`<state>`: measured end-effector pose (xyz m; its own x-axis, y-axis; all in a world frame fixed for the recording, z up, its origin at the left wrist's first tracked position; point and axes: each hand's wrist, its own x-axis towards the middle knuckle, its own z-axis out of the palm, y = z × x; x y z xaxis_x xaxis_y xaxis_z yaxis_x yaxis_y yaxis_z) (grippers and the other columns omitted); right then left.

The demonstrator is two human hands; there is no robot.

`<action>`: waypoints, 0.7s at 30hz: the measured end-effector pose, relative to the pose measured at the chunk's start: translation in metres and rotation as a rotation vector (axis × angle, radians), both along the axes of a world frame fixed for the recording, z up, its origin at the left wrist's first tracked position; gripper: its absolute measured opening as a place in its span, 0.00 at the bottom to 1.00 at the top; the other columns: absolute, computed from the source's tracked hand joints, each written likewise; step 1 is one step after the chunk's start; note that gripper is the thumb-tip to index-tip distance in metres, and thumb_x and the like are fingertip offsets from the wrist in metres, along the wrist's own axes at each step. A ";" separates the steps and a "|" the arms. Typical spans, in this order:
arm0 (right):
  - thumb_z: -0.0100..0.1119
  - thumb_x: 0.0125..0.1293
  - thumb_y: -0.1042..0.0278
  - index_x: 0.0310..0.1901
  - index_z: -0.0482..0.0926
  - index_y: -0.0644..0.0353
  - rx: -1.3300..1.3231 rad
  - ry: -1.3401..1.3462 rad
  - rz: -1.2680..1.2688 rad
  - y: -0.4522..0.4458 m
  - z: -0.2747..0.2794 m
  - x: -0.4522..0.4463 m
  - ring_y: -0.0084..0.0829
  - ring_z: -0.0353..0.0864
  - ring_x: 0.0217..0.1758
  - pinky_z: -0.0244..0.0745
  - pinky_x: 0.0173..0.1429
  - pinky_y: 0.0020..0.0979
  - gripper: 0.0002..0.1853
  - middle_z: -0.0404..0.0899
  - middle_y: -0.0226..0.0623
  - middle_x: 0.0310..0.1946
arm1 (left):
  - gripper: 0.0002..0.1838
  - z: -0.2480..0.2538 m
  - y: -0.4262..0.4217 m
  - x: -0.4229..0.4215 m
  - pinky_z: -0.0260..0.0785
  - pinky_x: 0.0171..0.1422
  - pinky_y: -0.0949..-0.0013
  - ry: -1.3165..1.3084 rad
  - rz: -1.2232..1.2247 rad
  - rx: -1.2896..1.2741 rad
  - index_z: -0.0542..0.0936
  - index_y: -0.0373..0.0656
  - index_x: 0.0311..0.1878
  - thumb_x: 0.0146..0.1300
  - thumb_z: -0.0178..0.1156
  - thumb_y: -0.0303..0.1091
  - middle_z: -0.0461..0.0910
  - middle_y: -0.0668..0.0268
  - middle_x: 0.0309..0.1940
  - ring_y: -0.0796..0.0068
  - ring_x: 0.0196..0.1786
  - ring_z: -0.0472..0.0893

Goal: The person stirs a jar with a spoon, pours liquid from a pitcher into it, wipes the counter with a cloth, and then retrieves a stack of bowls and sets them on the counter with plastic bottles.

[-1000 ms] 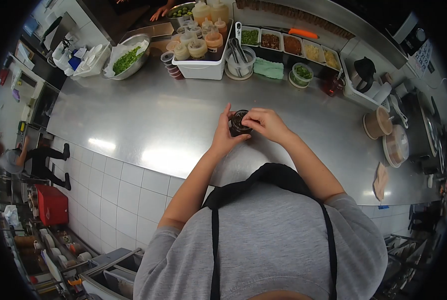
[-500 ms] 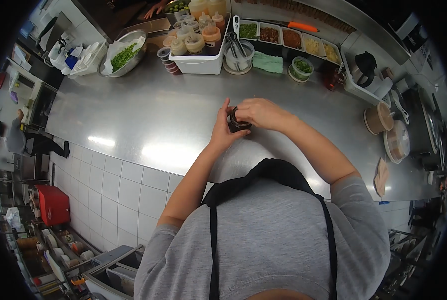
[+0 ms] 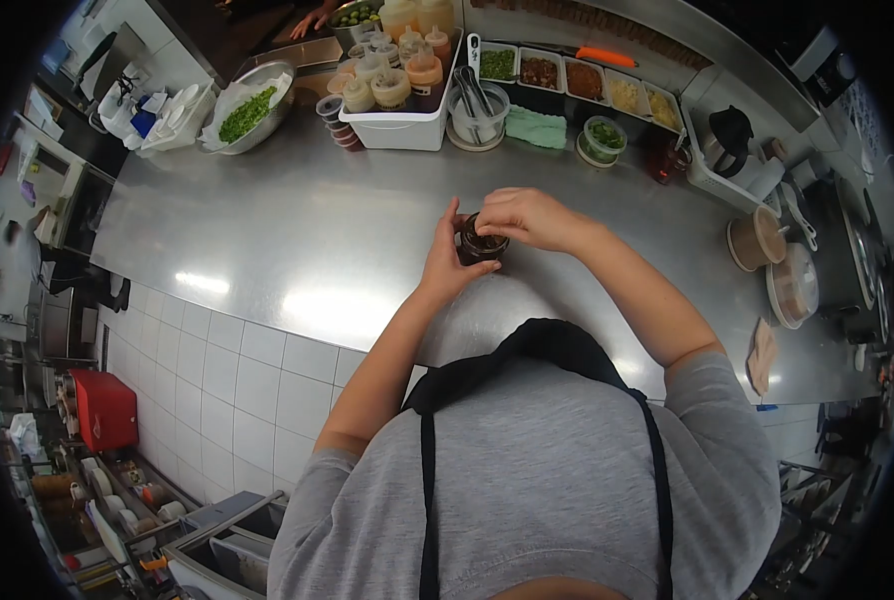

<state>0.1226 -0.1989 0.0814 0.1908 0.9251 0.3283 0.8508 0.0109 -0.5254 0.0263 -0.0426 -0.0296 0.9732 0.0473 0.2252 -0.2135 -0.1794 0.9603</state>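
The tabletop (image 3: pixel 237 215) is of smooth, shiny steel; I see it stretching widely to both sides, its front edge above white floor tiles (image 3: pixel 257 400). Before the person's body, the left hand (image 3: pixel 451 262) curves around a dark, round jar (image 3: pixel 487 246), mouth upward, axis nearly vertical. The right hand (image 3: pixel 529 218) bends its fingers over this mouth; whether they grip something, I cannot tell.

You can cross shiny steel counter (image 3: pixel 247 215) left of your left hand (image 3: pixel 446 256); white rectangular plastic bin (image 3: pixel 397 136) blocks farther back.
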 end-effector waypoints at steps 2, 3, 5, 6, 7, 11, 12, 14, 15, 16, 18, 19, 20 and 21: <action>0.56 0.56 0.70 0.33 0.76 0.59 -0.020 -0.127 0.047 0.003 0.000 0.000 0.37 0.74 0.35 0.69 0.39 0.35 0.05 0.73 0.35 0.28 | 0.62 -0.002 -0.001 0.000 0.57 0.66 0.61 0.020 0.017 -0.055 0.43 0.37 0.69 0.35 0.77 0.31 0.65 0.54 0.56 0.60 0.61 0.65; 0.56 0.54 0.70 0.31 0.75 0.58 -0.044 -0.254 0.099 0.004 0.000 0.000 0.36 0.74 0.35 0.70 0.39 0.35 0.04 0.73 0.34 0.27 | 0.62 -0.003 -0.001 0.001 0.58 0.66 0.61 0.019 0.015 -0.064 0.43 0.38 0.69 0.35 0.77 0.31 0.64 0.54 0.56 0.60 0.61 0.65; 0.56 0.52 0.71 0.29 0.75 0.57 -0.111 -0.293 0.091 0.006 0.000 -0.002 0.36 0.74 0.37 0.70 0.40 0.35 0.02 0.74 0.34 0.29 | 0.62 -0.003 0.000 0.000 0.58 0.66 0.60 0.017 0.013 -0.069 0.43 0.38 0.70 0.35 0.77 0.31 0.64 0.54 0.57 0.59 0.61 0.66; 0.55 0.50 0.71 0.26 0.75 0.56 -0.180 -0.332 0.085 0.007 0.000 -0.002 0.37 0.75 0.38 0.71 0.41 0.35 0.01 0.75 0.34 0.30 | 0.62 -0.003 0.000 0.000 0.58 0.65 0.60 0.028 0.021 -0.060 0.43 0.38 0.69 0.35 0.77 0.31 0.64 0.53 0.57 0.59 0.60 0.67; 0.55 0.50 0.71 0.26 0.75 0.56 -0.179 -0.334 0.087 0.010 0.000 0.000 0.37 0.75 0.38 0.71 0.41 0.35 0.01 0.75 0.34 0.30 | 0.61 -0.002 0.000 0.000 0.59 0.65 0.60 0.039 0.030 -0.052 0.44 0.38 0.69 0.35 0.77 0.31 0.64 0.53 0.57 0.58 0.59 0.67; 0.54 0.55 0.67 0.28 0.76 0.59 -0.308 -0.246 0.071 0.025 0.002 0.009 0.40 0.76 0.36 0.71 0.41 0.37 0.05 0.76 0.38 0.29 | 0.61 -0.002 -0.001 0.000 0.60 0.64 0.61 0.025 0.020 -0.065 0.44 0.38 0.70 0.36 0.77 0.32 0.65 0.52 0.56 0.59 0.59 0.68; 0.54 0.57 0.65 0.28 0.75 0.60 -0.392 -0.178 0.026 0.027 0.000 0.012 0.41 0.75 0.36 0.70 0.41 0.38 0.08 0.76 0.39 0.29 | 0.61 0.000 -0.001 0.000 0.60 0.64 0.61 0.032 0.028 -0.047 0.44 0.38 0.70 0.36 0.77 0.32 0.65 0.52 0.55 0.59 0.59 0.68; 0.54 0.59 0.63 0.29 0.75 0.61 -0.414 -0.144 -0.010 0.030 -0.002 0.021 0.43 0.75 0.35 0.70 0.41 0.38 0.09 0.76 0.41 0.29 | 0.61 0.003 -0.001 0.000 0.60 0.64 0.61 0.039 0.036 -0.027 0.43 0.38 0.70 0.36 0.77 0.32 0.65 0.52 0.55 0.60 0.58 0.68; 0.54 0.61 0.62 0.29 0.76 0.62 -0.437 -0.111 -0.045 0.031 -0.007 0.025 0.45 0.75 0.33 0.70 0.40 0.39 0.11 0.77 0.43 0.29 | 0.61 0.003 -0.002 -0.001 0.60 0.64 0.61 0.033 0.022 -0.070 0.43 0.38 0.70 0.37 0.76 0.32 0.65 0.53 0.54 0.61 0.59 0.68; 0.54 0.61 0.62 0.29 0.76 0.62 -0.435 -0.110 -0.044 0.029 -0.014 0.028 0.45 0.75 0.33 0.70 0.40 0.39 0.11 0.77 0.43 0.29 | 0.61 0.003 -0.003 -0.001 0.59 0.64 0.62 0.027 0.008 -0.113 0.43 0.38 0.70 0.37 0.76 0.32 0.65 0.54 0.54 0.61 0.59 0.67; 0.54 0.62 0.61 0.31 0.76 0.62 -0.285 0.065 -0.117 0.021 -0.020 0.032 0.39 0.76 0.29 0.70 0.36 0.35 0.12 0.77 0.41 0.26 | 0.60 0.002 0.000 -0.001 0.66 0.61 0.63 -0.011 -0.009 -0.024 0.40 0.40 0.70 0.40 0.74 0.27 0.62 0.52 0.56 0.60 0.59 0.69; 0.54 0.62 0.61 0.31 0.76 0.62 -0.284 0.061 -0.115 0.016 -0.019 0.032 0.39 0.76 0.29 0.70 0.36 0.35 0.12 0.77 0.41 0.26 | 0.59 0.001 0.001 0.000 0.72 0.58 0.63 -0.050 -0.024 0.061 0.37 0.42 0.70 0.43 0.71 0.22 0.59 0.51 0.59 0.60 0.58 0.71; 0.54 0.62 0.61 0.32 0.77 0.62 -0.246 0.230 -0.247 0.010 -0.021 0.029 0.40 0.75 0.28 0.70 0.35 0.35 0.12 0.77 0.42 0.25 | 0.59 0.000 0.002 0.000 0.72 0.58 0.63 -0.053 -0.021 0.061 0.37 0.42 0.70 0.43 0.71 0.22 0.59 0.51 0.59 0.60 0.58 0.71; 0.53 0.62 0.62 0.32 0.78 0.62 -0.208 0.399 -0.379 0.005 -0.018 0.024 0.42 0.75 0.28 0.70 0.35 0.35 0.11 0.77 0.43 0.25 | 0.60 0.000 0.001 -0.001 0.65 0.61 0.63 -0.047 0.005 0.035 0.40 0.39 0.70 0.40 0.74 0.27 0.63 0.53 0.56 0.61 0.59 0.68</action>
<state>0.1471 -0.1942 0.0633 0.5921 0.8057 -0.0176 0.5116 -0.3927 -0.7642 0.0256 -0.0418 -0.0299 0.9613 0.0434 0.2721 -0.2571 -0.2139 0.9424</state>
